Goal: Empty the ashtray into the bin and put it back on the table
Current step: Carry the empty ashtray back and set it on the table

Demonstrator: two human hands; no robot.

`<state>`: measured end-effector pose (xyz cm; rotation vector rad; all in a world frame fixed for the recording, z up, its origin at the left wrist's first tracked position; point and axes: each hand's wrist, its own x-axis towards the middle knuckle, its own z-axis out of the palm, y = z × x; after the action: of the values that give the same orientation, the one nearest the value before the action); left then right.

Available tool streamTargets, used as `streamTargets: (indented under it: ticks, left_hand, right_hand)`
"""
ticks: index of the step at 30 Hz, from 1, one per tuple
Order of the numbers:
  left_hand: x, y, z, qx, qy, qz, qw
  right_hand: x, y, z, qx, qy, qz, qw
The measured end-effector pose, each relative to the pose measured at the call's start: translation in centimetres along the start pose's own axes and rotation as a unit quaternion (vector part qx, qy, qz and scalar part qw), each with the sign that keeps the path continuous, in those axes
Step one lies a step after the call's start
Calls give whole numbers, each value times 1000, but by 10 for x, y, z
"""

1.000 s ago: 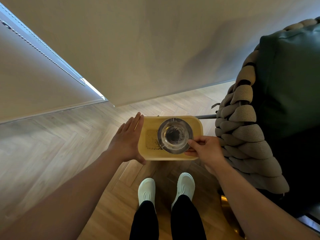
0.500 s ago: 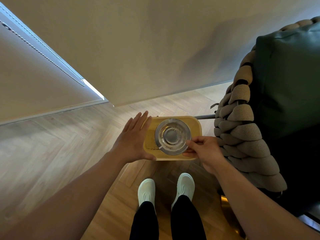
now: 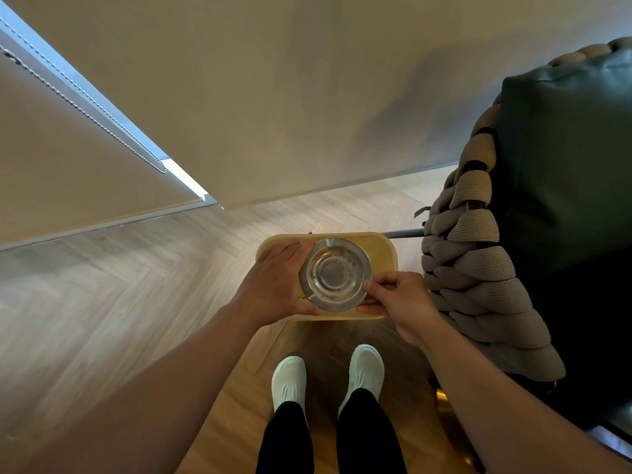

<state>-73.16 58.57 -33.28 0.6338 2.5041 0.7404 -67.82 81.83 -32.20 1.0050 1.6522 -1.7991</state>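
- Looking down from the head view: a round, shiny metal ashtray (image 3: 336,274) is held over a yellow rectangular plastic bin (image 3: 383,249) with rounded corners, which stands on a herringbone wooden floor (image 3: 143,268).
- Ashtray faces up toward the camera; bowl looks mostly bare, with a few dark specks on the inner wall.
- Right hand (image 3: 398,304): thumb and fingers pinched shut on the ashtray's near right rim.
- Left hand (image 3: 277,285): fingers spread flat and extended, lying along the ashtray's left edge and over the bin's left side; cannot tell whether it actually grips the ashtray or only touches it.
- Two white shoes (image 3: 366,367) and black trouser legs stand just below the bin.
- To the right, close beside the bin, a chair of thick beige knotted rope (image 3: 478,268) with a dark green cushion (image 3: 564,148).
- Beige wall (image 3: 307,97) behind; a beaded blind cord (image 3: 85,107) hangs at left.
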Motion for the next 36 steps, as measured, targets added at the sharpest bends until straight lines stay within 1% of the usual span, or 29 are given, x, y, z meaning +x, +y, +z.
streamTargets:
  ticks: [5,8,12,16,21,27,30,36]
  left_hand:
    - [-1,-1,-2,7,2,6,1000]
    - [-2,-1,-1,12,2,7,1000]
    - [-1,-4,0,5,-2,5,1000]
    - [-2,-7,2,15,2,10,1000]
    - [-3,-7,3,-12,15,4,1000]
    - [-5,-8,2,-7,18,-4,1000]
    - [-5,-8,2,-8,15,-9,1000]
    - [-7,-5,1,-26,23,-10,999]
  right_hand:
    - [2,1,3,-22,-8,-12,1000]
    - [5,3,2,-115,-29,-52,992]
    - [9,1,2,-238,-62,-106,964]
    - [8,-2,3,-327,-104,-168,924]
    - [10,-4,7,-356,-104,-217,903]
    - [16,-2,7,-420,-108,-220,874]
    - [18,-1,7,-452,-98,-214,860]
    - [18,1,8,-455,-88,-210,861]
